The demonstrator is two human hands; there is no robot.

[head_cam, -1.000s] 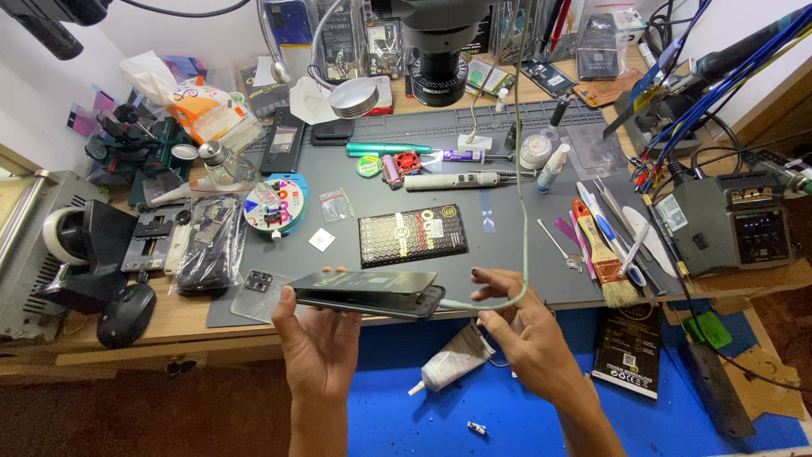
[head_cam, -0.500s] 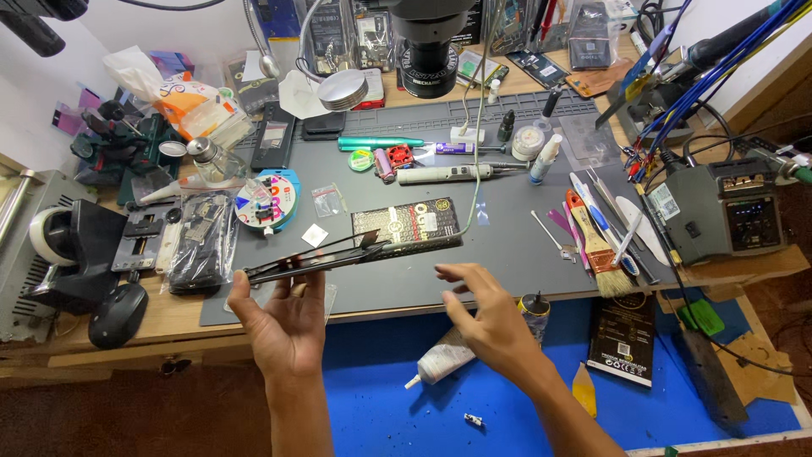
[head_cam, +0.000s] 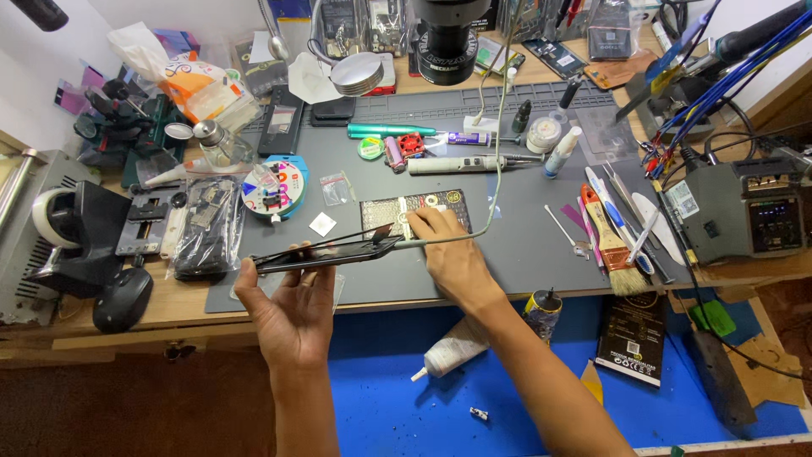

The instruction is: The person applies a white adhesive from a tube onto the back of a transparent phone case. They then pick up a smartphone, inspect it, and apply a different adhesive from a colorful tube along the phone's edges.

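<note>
Item 1: left hand (head_cam: 292,309), palm up, fingers curled round the near end of a dark opened phone (head_cam: 326,252), which I see held flat above the front edge of the bench (head_cam: 507,254).

Item 2: right hand (head_cam: 448,254), just beyond the phone's far end, fingers loosely bent and resting on the pale green cable (head_cam: 482,224) where it meets the phone (whether they pinch it I cannot tell).

Item 3: black battery pack (head_cam: 414,211), lying on the grey mat directly under the right hand's fingertips.

Item 4: orange-handled brush (head_cam: 609,245), well to the right of the right hand.

Item 5: white glue tube (head_cam: 452,351), below the right wrist on the blue surface.
</note>
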